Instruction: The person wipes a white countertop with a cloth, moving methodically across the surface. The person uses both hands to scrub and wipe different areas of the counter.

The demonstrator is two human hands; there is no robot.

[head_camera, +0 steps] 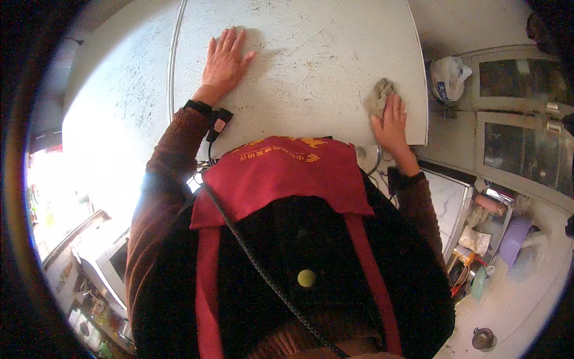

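Observation:
My left hand [225, 63] lies flat, fingers spread, on a large white panel [305, 67] marked with dark specks and scratches. My right hand [391, 123] rests on a crumpled greyish cloth [380, 96] that touches the panel near its right edge. How firmly the fingers hold the cloth is hidden beneath the hand. A black wristband [199, 107] is on the left wrist, with a small black device [219, 125] on a cable beside it. The red apron [287, 170] worn on my body reaches to the panel's near edge.
A white plastic bag [450, 78] hangs by glass-fronted cabinets [502, 112] at the right. Lower right, a purple basin [515, 240] stands by cluttered shelves, and a small metal pot [483, 339] is on the floor. A bright opening lies at the left.

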